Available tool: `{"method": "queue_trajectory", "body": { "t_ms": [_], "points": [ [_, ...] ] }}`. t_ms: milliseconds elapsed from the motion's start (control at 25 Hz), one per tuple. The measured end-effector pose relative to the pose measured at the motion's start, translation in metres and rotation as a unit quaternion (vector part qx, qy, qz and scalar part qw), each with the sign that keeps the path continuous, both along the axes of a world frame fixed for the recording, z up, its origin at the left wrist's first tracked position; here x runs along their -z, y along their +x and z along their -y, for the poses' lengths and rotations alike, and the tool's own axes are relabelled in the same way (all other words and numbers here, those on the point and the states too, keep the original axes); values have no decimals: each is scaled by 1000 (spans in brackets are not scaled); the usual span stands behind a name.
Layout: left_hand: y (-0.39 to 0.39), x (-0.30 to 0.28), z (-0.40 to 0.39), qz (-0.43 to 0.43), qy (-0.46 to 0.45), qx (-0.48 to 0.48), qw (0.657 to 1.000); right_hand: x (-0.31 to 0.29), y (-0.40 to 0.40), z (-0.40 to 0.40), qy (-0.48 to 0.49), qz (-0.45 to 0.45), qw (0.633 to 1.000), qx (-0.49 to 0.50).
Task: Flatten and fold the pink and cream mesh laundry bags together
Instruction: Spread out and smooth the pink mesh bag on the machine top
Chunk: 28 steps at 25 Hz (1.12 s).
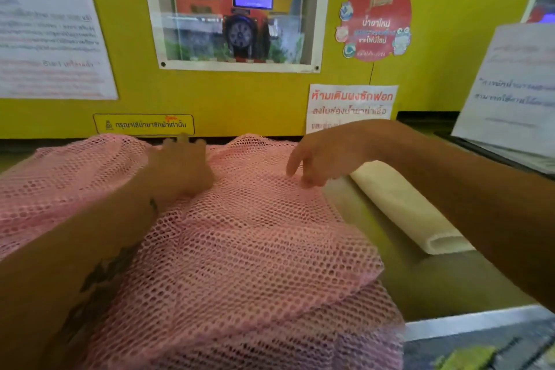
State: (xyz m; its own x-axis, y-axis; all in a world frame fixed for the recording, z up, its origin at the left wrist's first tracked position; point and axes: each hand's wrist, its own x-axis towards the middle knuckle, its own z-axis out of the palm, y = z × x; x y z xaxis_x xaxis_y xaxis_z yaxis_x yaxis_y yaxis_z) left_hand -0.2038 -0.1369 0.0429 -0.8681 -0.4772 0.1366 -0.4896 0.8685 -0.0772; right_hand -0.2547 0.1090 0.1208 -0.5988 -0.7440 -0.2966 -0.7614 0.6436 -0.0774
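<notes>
On the counter (444, 285), both hands' relaxed, open grips press the pink mesh bag (246, 249).

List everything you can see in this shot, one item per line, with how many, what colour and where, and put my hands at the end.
pink mesh bag: one, pink, spread over the counter, centre and left
cream mesh bag: one, cream, folded, on the counter right of the pink one
counter: one, dull olive, under both bags
yellow panel: one, yellow, behind the counter
dispenser window: one, white frame, upper centre of the panel
round sticker: one, red, right of the window
paper notices: several, white, on and beside the panel
left hand: one, resting on the pink bag
right hand: one, fingertips on the pink bag's right edge
</notes>
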Motion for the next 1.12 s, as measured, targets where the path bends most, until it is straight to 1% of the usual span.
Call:
{"method": "queue_trajectory", "body": {
  "t_ms": [40,80,120,160,200,280,320,360,400,440,480,560,600,720,800,840,920,960,1000,1040,1120],
  "points": [
    [5,-10,-13,-46,-14,37,998,-1,14,-9,-8,-13,1000,-11],
    [10,-19,-27,-86,7,82,993,-1,28,-20,-17,-22,999,-16],
    [17,-26,-42,-113,45,129,984,0,38,-29,-27,-24,999,-16],
    [25,-31,-56,-120,90,169,974,1,49,-37,-35,-18,999,-6],
    [32,-32,-70,-99,134,198,966,2,57,-46,-41,-5,999,11],
    [49,-34,-97,-3,191,232,954,6,73,-65,-44,20,997,52],
    [54,-33,-108,62,198,234,950,10,79,-73,-50,26,996,69],
    [57,-29,-115,129,184,232,946,16,83,-81,-66,26,994,79],
    [58,-23,-121,180,161,234,942,22,86,-88,-97,31,991,83],
    [56,-16,-123,207,140,236,939,29,89,-92,-147,58,984,82],
    [52,-8,-123,215,125,236,940,36,91,-94,-213,104,969,75],
    [43,5,-119,202,120,227,945,48,91,-97,-326,192,924,63],
    [39,8,-116,196,121,221,948,52,90,-98,-352,198,913,60],
    [31,6,-106,200,112,207,951,56,88,-98,-373,154,912,66],
    [28,1,-101,202,110,206,951,54,87,-100,-386,145,907,82],
    [28,-2,-101,200,111,211,950,53,88,-100,-378,130,913,82],
    [30,-6,-101,191,116,219,950,58,87,-100,-321,77,941,81],
    [32,-7,-102,188,116,222,950,61,88,-99,-298,68,949,82],
    [34,-8,-104,186,117,225,949,65,88,-96,-297,72,949,80],
    [37,-9,-105,184,118,228,949,67,88,-94,-319,81,941,73],
    [41,-15,-105,176,132,235,947,65,88,-93,-398,113,907,82]
  ]
}}
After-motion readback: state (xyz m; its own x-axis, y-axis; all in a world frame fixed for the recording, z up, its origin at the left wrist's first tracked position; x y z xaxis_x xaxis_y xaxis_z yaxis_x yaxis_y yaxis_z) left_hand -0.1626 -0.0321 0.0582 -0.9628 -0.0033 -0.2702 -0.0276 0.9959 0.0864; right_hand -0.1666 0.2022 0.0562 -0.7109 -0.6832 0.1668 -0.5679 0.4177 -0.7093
